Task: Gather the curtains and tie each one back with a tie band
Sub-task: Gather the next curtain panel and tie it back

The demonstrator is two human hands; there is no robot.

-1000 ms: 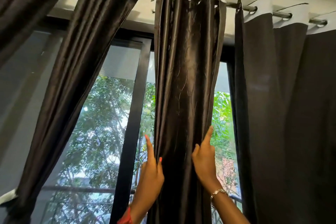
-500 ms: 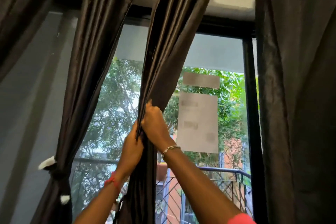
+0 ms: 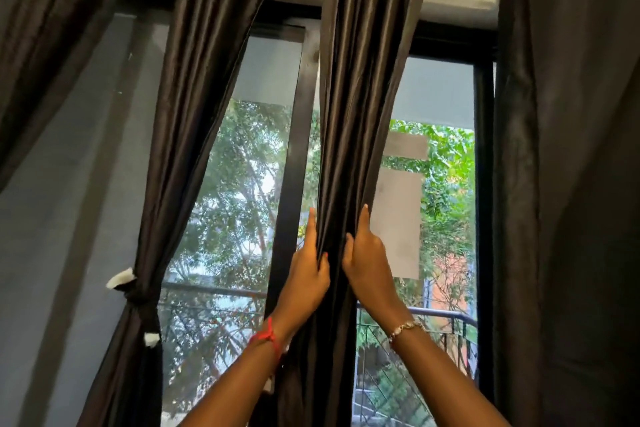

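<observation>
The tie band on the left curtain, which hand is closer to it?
Left. The left hand grips the middle curtain on the side toward the tie band; the right hand grips the curtain's far side, farther away.

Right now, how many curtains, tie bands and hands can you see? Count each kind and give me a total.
Curtains: 4, far left, tied one, middle curtain, right
Tie bands: 1
Hands: 2, left hand and right hand, both gripping the middle curtain
Total: 7
</observation>
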